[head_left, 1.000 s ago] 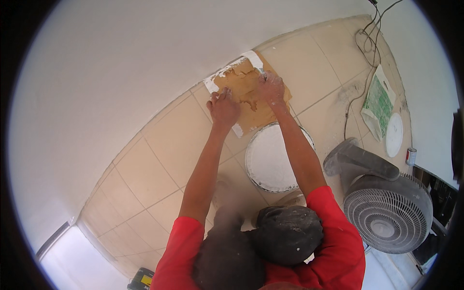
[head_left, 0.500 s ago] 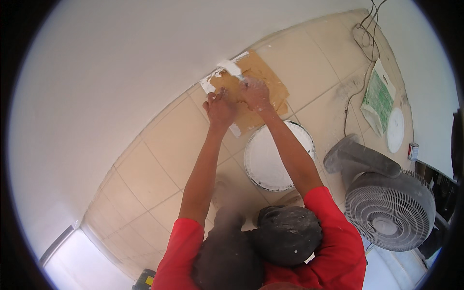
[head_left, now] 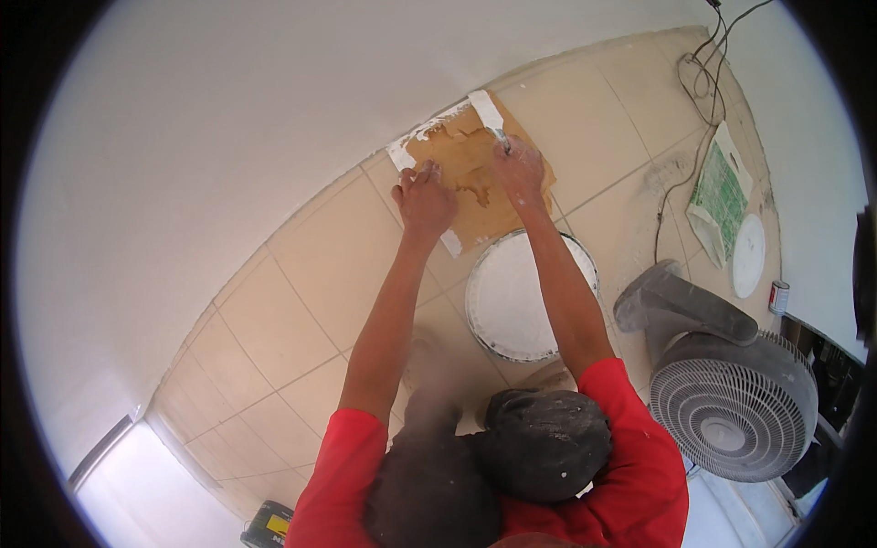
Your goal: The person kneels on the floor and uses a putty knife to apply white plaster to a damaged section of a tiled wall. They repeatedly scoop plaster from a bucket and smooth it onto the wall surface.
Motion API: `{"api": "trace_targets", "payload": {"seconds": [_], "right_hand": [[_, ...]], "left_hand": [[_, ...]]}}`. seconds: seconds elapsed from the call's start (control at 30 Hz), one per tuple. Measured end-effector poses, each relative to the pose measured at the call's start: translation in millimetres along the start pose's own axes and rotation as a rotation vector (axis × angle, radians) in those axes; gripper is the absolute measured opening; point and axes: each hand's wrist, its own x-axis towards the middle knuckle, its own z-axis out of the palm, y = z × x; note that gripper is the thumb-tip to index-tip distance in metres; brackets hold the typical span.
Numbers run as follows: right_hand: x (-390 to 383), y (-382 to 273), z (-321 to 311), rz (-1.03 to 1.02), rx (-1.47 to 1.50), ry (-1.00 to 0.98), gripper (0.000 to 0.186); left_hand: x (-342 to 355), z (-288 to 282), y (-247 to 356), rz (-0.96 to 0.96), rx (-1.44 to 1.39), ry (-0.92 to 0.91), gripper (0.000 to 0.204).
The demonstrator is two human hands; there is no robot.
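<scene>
My right hand (head_left: 518,169) is closed around the handle of a flat tool (head_left: 487,110) with a broad white-coated head. Whether that head is bristle or blade, I cannot tell. The tool is over the upper corner of a brown cardboard sheet (head_left: 475,169), which lies on the floor against the wall's foot. Its surface is torn in places and smeared white along the wall edge and near corner. My left hand (head_left: 427,203) rests on the sheet's left side, fingers apart, holding nothing. Beneath my right forearm stands a round tub (head_left: 505,297) of white material.
A dusty grey fan (head_left: 726,411) lies at the right. Beyond it are a small can (head_left: 778,297), a white round lid (head_left: 749,256), a green-and-white bag (head_left: 720,194) and loose cables (head_left: 708,82). The white wall (head_left: 210,110) borders the tiled floor (head_left: 274,310).
My right hand has moved right and slightly outward with the tool, whose head now points up toward the wall. More of the cardboard shows between my hands. My left hand has barely moved.
</scene>
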Motion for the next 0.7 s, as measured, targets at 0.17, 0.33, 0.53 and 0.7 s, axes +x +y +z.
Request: {"api": "trace_targets", "payload": {"seconds": [0.17, 0.33, 0.53, 0.7], "right_hand": [[1, 9, 33, -0.168, -0.089, 0.062, 0.03], [-15, 1, 44, -0.267, -0.138, -0.072, 0.031], [-36, 19, 1, 0.02, -0.141, 0.129, 0.033], [-27, 85, -14, -0.068, -0.052, 0.406, 0.032]], "left_hand": [[1, -2, 7, -0.011, -0.014, -0.029, 0.058], [2, 0, 7, -0.015, -0.001, -0.039, 0.058], [-4, 3, -1, -0.043, 0.058, -0.032, 0.06], [-1, 2, 10, -0.053, 0.004, -0.069, 0.063]]}}
